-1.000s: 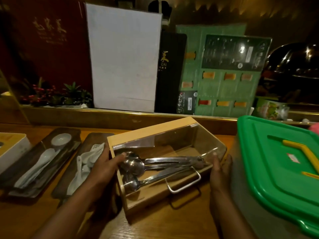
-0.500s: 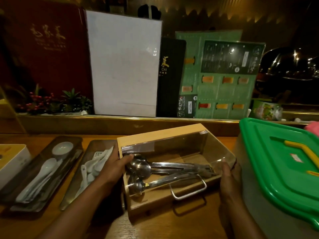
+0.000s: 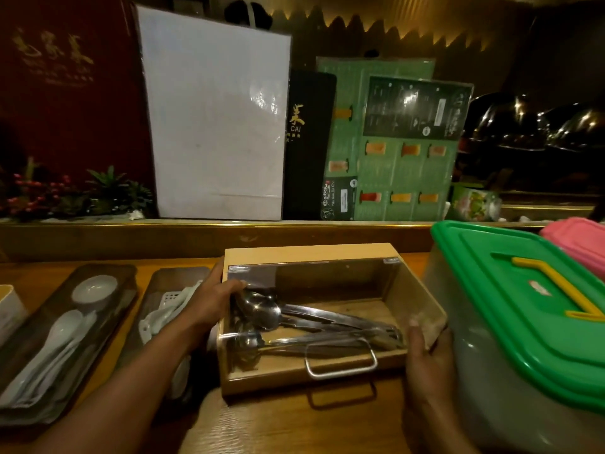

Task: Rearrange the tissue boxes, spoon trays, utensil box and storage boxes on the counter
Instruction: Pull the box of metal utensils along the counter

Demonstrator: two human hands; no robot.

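A wooden utensil box (image 3: 314, 253) with a clear lid and a metal handle sits square on the counter in the middle, with metal spoons inside. My left hand (image 3: 212, 301) grips its left side and my right hand (image 3: 425, 358) holds its front right corner. Two dark spoon trays lie to the left: the nearer tray (image 3: 170, 280) beside my left hand, the farther tray (image 3: 108, 273) with white spoons and a small bowl. A clear storage box with a green lid (image 3: 510, 309) stands at the right, touching my right hand. A pink-lidded box (image 3: 579, 244) is behind it.
A tissue box (image 3: 9, 309) shows at the left edge. A raised wooden ledge (image 3: 196, 237) runs behind the counter with upright menus, a white board (image 3: 216, 119) and small plants (image 3: 75, 194). Bare counter wood (image 3: 294, 424) lies in front of the utensil box.
The utensil box has turned from a slanted position to lie square with the ledge and has shifted right, toward the green-lidded box. Both hands stay on it.
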